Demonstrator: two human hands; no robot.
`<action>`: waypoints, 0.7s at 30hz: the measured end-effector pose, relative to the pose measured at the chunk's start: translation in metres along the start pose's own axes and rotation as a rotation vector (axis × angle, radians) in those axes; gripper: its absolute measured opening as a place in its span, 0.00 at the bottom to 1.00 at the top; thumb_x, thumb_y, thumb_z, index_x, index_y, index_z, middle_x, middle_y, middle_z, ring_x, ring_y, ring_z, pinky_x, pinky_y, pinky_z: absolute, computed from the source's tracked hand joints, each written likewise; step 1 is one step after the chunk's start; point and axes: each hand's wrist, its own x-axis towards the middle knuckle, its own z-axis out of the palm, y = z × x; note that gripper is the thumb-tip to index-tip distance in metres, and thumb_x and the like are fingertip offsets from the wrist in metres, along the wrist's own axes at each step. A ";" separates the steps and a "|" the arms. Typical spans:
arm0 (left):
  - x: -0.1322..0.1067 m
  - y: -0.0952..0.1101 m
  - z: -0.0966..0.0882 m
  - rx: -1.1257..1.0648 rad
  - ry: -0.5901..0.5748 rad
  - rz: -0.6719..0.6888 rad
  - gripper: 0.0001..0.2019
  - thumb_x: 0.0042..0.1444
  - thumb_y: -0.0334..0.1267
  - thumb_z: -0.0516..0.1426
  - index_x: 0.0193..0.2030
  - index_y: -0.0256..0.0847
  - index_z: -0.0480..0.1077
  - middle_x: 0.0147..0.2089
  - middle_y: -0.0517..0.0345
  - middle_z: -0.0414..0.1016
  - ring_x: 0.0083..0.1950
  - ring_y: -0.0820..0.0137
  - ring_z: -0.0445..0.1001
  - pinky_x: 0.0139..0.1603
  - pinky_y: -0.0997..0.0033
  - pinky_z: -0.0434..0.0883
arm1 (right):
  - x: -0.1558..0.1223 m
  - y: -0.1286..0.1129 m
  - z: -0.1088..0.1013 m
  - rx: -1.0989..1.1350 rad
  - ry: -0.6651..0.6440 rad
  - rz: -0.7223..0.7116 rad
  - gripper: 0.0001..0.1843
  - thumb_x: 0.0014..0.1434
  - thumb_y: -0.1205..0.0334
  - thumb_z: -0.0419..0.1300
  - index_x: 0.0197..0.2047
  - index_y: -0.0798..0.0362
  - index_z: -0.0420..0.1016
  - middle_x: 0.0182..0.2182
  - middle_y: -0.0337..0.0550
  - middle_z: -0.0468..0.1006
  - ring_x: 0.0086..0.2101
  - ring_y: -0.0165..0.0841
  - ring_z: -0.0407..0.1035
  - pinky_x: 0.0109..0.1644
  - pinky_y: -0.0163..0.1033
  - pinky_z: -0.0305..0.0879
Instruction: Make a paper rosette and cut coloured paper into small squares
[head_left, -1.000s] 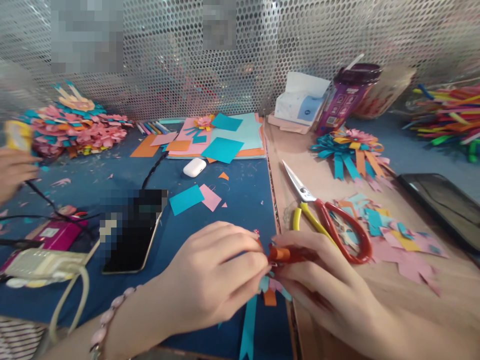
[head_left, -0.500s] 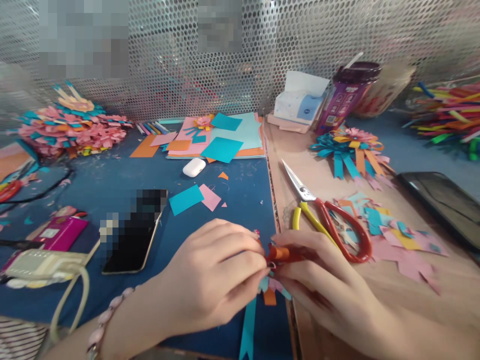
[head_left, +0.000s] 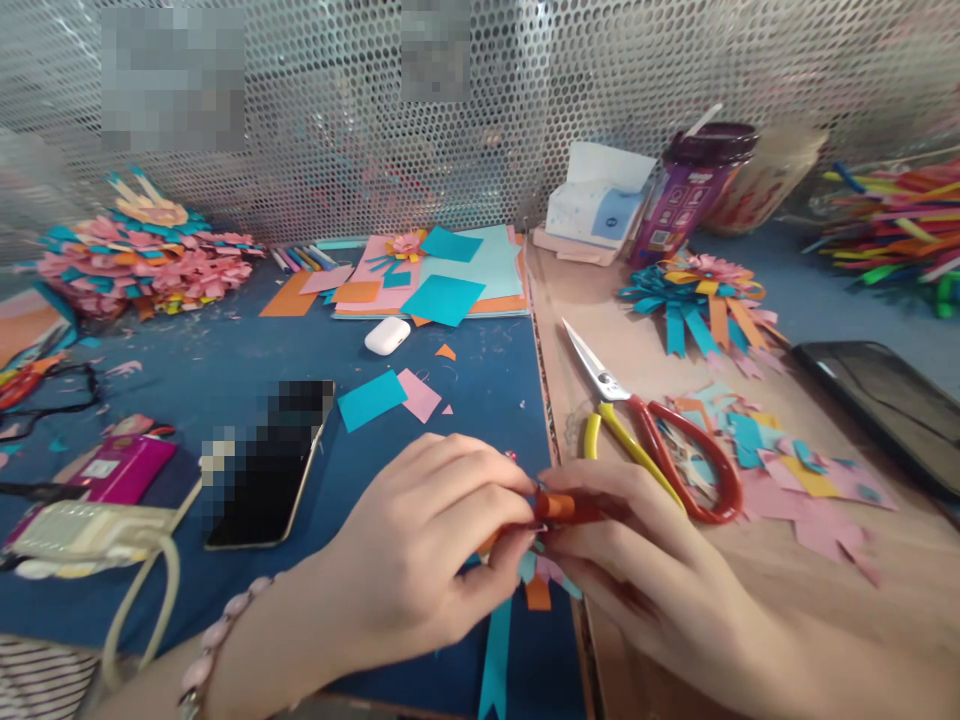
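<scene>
Both hands meet low in the middle of the view, over the seam where the blue mat ends. My left hand (head_left: 442, 530) is closed, fingertips pinched together on a paper flower (head_left: 538, 595) that it mostly hides. From the right, my right hand (head_left: 652, 550) is also closed on it, around a curled orange paper strip (head_left: 556, 505). Orange, pink and pale blue paper ends show under the fingers. A blue paper tail (head_left: 495, 655) with a notched end hangs below. Scissors (head_left: 630, 420) with red and yellow handles lie beyond my right hand.
A phone (head_left: 274, 470), a white earbud case (head_left: 387, 337) and blue and pink paper pieces lie left. Stacked coloured paper (head_left: 499, 265) is behind. Right: a finished paper flower (head_left: 694, 300), paper scraps (head_left: 810, 500), a dark phone (head_left: 885, 410), a purple cup (head_left: 690, 195) and tissues (head_left: 596, 215).
My left fingers have shifted slightly to the right, closer against my right fingertips and the orange strip. My right hand stays nearly where it was.
</scene>
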 end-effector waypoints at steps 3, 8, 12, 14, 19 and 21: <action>-0.001 0.000 0.000 -0.012 -0.008 -0.009 0.04 0.54 0.27 0.56 0.35 0.38 0.71 0.39 0.54 0.76 0.43 0.68 0.73 0.45 0.67 0.71 | -0.001 0.000 0.001 0.010 -0.001 -0.008 0.08 0.58 0.75 0.57 0.40 0.56 0.69 0.48 0.52 0.65 0.48 0.33 0.66 0.50 0.36 0.70; -0.003 -0.001 -0.001 -0.027 -0.034 -0.038 0.04 0.55 0.27 0.56 0.35 0.38 0.71 0.41 0.53 0.76 0.44 0.69 0.72 0.47 0.66 0.69 | -0.002 0.002 0.001 0.022 -0.018 -0.011 0.08 0.58 0.75 0.58 0.41 0.57 0.68 0.49 0.51 0.63 0.49 0.32 0.65 0.52 0.35 0.67; -0.003 -0.001 -0.001 -0.046 -0.058 -0.055 0.04 0.55 0.27 0.56 0.35 0.38 0.71 0.42 0.53 0.75 0.45 0.69 0.72 0.48 0.66 0.69 | -0.003 0.002 0.001 0.025 -0.026 -0.009 0.09 0.58 0.76 0.57 0.41 0.57 0.68 0.50 0.52 0.62 0.50 0.32 0.64 0.54 0.34 0.66; -0.003 0.000 -0.001 -0.056 -0.060 -0.060 0.04 0.55 0.27 0.56 0.36 0.38 0.71 0.42 0.53 0.75 0.45 0.69 0.72 0.48 0.67 0.69 | -0.003 0.002 0.001 0.026 -0.026 -0.009 0.09 0.58 0.76 0.57 0.42 0.57 0.68 0.50 0.52 0.62 0.50 0.32 0.64 0.54 0.34 0.66; -0.003 -0.001 -0.001 -0.094 -0.084 -0.076 0.04 0.55 0.27 0.56 0.36 0.38 0.71 0.42 0.53 0.75 0.45 0.70 0.71 0.48 0.68 0.68 | -0.002 0.003 0.001 0.038 -0.017 -0.009 0.09 0.58 0.76 0.57 0.41 0.57 0.68 0.49 0.51 0.62 0.50 0.31 0.64 0.54 0.34 0.66; -0.004 -0.001 -0.001 -0.102 -0.087 -0.078 0.04 0.55 0.27 0.56 0.36 0.38 0.70 0.42 0.53 0.75 0.45 0.69 0.71 0.48 0.68 0.68 | -0.002 0.003 0.001 0.038 -0.015 -0.010 0.08 0.59 0.75 0.57 0.41 0.57 0.68 0.49 0.51 0.62 0.49 0.31 0.65 0.53 0.34 0.66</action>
